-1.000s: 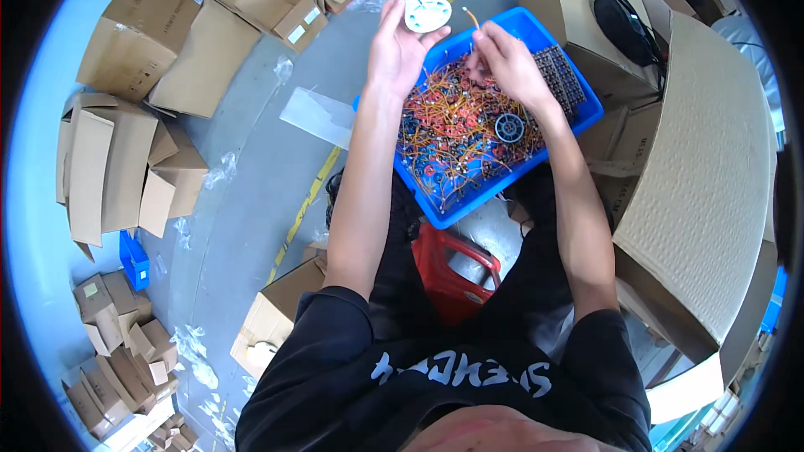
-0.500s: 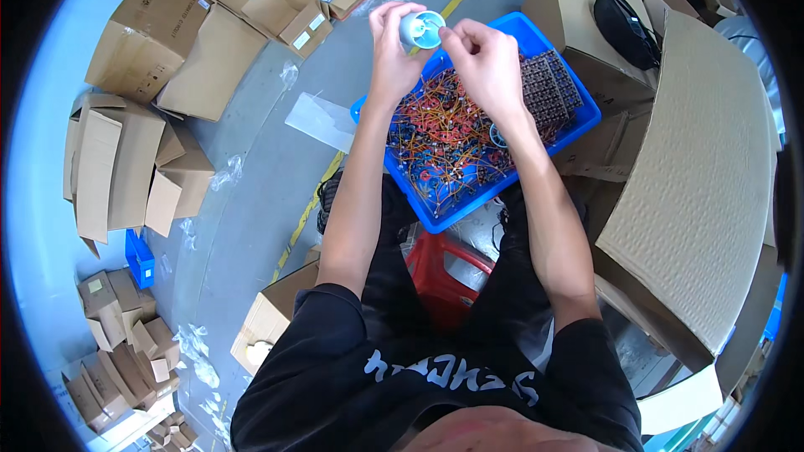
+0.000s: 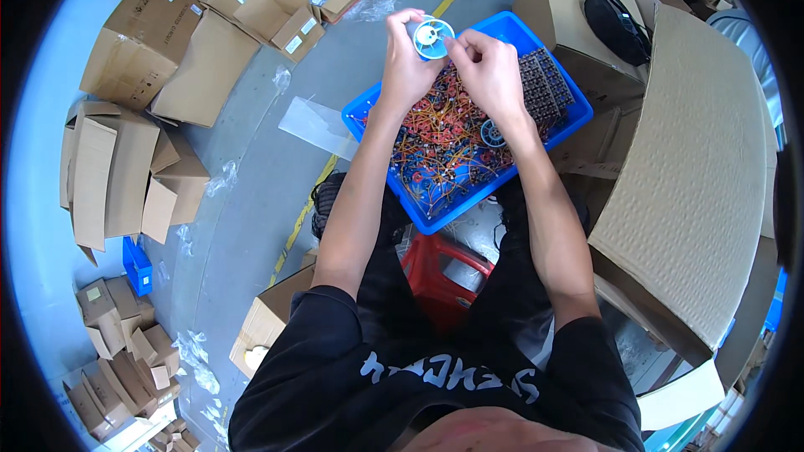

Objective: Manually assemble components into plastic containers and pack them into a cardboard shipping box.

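Note:
My left hand [image 3: 405,63] is closed around a small cup-shaped plastic housing [image 3: 432,38], white outside and light blue inside, its open end facing up. A pale round part shows inside it. My right hand [image 3: 487,75] has thumb and forefinger pinched together at the housing's right rim; whatever is between those fingertips is too small to make out. Below both hands stands a blue plastic tub [image 3: 429,223]. It holds a tangle of orange and red wires with small parts [image 3: 437,130], dark gridded boards [image 3: 545,88] and a small round blue-rimmed part [image 3: 492,133].
A large open cardboard box [image 3: 678,176] stands close on my right, with a black case [image 3: 617,29] on a carton behind it. Several cartons [image 3: 138,42] line the left side. Plastic scraps [image 3: 194,362] lie on the grey floor. A red stool [image 3: 441,272] shows between my legs.
The housing has tilted and now shows more of its inside, with the pale round part visible. Both hands have shifted slightly downward, and the right fingertips stay at its rim.

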A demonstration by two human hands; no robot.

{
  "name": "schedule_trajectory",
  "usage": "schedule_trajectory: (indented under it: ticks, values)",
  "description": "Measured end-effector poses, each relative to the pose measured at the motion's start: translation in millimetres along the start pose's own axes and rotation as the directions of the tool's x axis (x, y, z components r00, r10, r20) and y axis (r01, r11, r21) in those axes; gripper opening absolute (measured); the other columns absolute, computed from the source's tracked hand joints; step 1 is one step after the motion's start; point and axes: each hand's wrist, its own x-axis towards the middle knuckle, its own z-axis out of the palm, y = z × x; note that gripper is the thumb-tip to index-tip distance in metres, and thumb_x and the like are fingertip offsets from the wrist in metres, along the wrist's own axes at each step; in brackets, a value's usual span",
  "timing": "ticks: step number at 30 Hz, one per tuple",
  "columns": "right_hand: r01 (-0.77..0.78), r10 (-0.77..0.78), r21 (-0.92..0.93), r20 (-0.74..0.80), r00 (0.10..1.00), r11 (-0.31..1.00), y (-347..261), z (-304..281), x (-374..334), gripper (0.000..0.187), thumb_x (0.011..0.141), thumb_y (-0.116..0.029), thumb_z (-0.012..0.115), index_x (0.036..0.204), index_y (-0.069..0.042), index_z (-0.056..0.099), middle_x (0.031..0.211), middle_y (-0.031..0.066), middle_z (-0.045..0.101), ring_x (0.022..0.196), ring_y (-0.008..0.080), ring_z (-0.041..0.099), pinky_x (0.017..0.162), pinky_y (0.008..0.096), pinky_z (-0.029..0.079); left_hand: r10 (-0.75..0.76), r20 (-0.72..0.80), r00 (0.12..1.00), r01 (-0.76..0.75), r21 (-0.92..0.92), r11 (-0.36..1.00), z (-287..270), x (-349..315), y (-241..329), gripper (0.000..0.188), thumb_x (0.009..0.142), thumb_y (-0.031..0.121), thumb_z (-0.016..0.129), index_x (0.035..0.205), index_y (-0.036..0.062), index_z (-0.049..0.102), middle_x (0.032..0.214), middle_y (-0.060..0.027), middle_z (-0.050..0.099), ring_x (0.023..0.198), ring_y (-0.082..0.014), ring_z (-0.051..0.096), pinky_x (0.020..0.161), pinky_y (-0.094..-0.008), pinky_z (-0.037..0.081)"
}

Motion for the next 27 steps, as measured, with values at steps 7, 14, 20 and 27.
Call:
schedule_trajectory:
  ticks: [7,14,20,27]
  values:
    - [0.048,-0.048,-0.034,0.016,0.999,0.998,6,3,0,0.028,0.083,-0.024,0.063,0.067,-0.001,0.059,0.056,0.0158,0.057,0.054,0.0353,0.059,0.051,0.0402,0.046,0.015,0.002,1.000,-0.015,0.269,0.963,-1,1,17,0.065,0.065,-0.004,0.076,0.118,0.0046,0.039,0.120,-0.0152,0.043,0.106,-0.0226,0.052,0.088,-0.0323,0.046]
    - [0.048,-0.051,-0.131,-0.024,0.998,0.990,5,0,-1,0.025,0.082,-0.024,0.064,0.070,-0.002,0.061,0.059,0.0165,0.059,0.059,0.0362,0.061,0.053,0.0415,0.048,-0.144,0.164,0.976,0.202,-0.423,0.883,-1,-3,5,0.045,0.074,0.004,0.066,0.115,0.0053,0.047,0.121,-0.0127,0.045,0.109,-0.0264,0.050,0.094,-0.0370,0.041]
    - [0.118,-0.129,-0.163,-0.059,0.990,0.980,3,-2,-1,0.024,0.079,-0.026,0.068,0.076,-0.003,0.065,0.064,0.0173,0.062,0.063,0.0354,0.063,0.055,0.0414,0.050,-0.428,0.213,0.878,0.354,-0.892,0.281,11,-3,15,0.036,0.087,0.022,0.054,0.115,0.0008,0.048,0.115,-0.0138,0.052,0.110,-0.0243,0.051,0.099,-0.0380,0.037]
    - [0.122,-0.129,-0.219,-0.018,0.991,0.968,-10,0,2,0.023,0.075,-0.027,0.072,0.077,-0.004,0.066,0.070,0.0171,0.064,0.064,0.0335,0.064,0.056,0.0402,0.051,-0.545,0.262,0.796,0.375,-0.921,0.105,3,-3,12,0.039,0.094,0.029,0.046,0.118,-0.0026,0.048,0.114,-0.0153,0.056,0.111,-0.0259,0.051,0.102,-0.0398,0.034]
